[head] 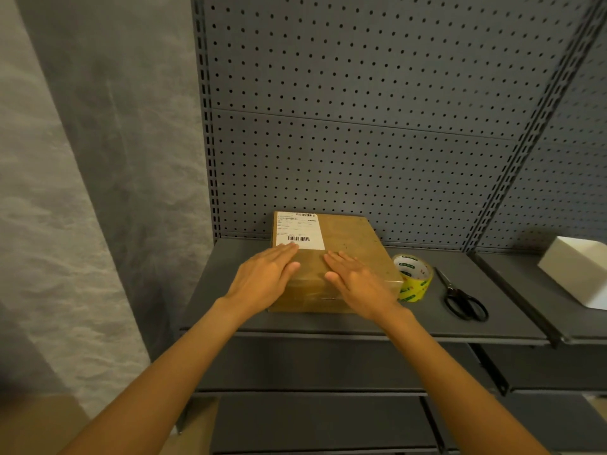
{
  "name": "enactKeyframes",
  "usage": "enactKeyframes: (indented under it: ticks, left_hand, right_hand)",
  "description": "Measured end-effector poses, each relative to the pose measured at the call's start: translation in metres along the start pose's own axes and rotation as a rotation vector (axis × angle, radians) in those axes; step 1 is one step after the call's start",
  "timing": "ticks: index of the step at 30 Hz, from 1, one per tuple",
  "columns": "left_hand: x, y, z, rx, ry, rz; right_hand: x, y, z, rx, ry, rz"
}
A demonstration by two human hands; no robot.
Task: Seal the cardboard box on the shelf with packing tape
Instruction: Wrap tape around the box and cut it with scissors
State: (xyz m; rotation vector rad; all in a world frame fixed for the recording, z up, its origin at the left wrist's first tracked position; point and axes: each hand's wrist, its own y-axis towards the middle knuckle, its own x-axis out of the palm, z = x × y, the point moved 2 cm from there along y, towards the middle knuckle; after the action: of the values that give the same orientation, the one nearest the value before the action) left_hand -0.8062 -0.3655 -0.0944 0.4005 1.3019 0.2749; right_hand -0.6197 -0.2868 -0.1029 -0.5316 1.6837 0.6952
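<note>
On a grey shelf (410, 320), the cardboard box (348, 238) lies under a left hand (266, 274) and right hand (356, 279), both spread flat; tape roll (414, 277) waits beside it, and easing pressure could let flaps lift

You had a brown cardboard box (341, 254) before you, its top slightly glossy as if under clear film, with a white matt paper label (299, 230) stuck on it. The shelf (427, 320) under it was dark grey painted metal, smooth and matt, and the pegboard back panel (361, 110) looked like the same perforated metal. The tape roll (414, 278) was shiny clear plastic, printed yellow and green. The scissors (461, 298) had glossy black handles. The wall (82, 175) looked rough, mottled grey.
</note>
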Motion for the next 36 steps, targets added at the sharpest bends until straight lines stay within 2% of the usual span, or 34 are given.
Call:
enactKeyframes:
  ticks: [2,9,15,21,33,36]
  left_hand:
    - [0.014,0.005,0.005,0.009,0.026,-0.095]
    - [0.03,0.007,-0.004,0.136,0.147,-0.176]
    - [0.028,0.008,-0.008,0.159,0.044,-0.211]
    - [0.03,0.006,-0.009,0.2,0.071,-0.239]
    - [0.025,0.005,-0.005,0.176,0.137,-0.283]
    - [0.023,0.005,-0.002,0.126,0.061,-0.305]
  right_hand:
    - [0.001,-0.001,-0.001,-0.009,-0.032,0.052]
    - [0.009,-0.002,0.0,-0.036,-0.088,0.178]
    - [0.013,-0.002,0.001,-0.054,-0.066,0.271]
    - [0.014,-0.003,-0.001,-0.059,-0.072,0.317]
    - [0.009,-0.005,-0.002,-0.04,-0.102,0.163]
    - [0.006,-0.006,-0.003,-0.029,-0.103,0.139]
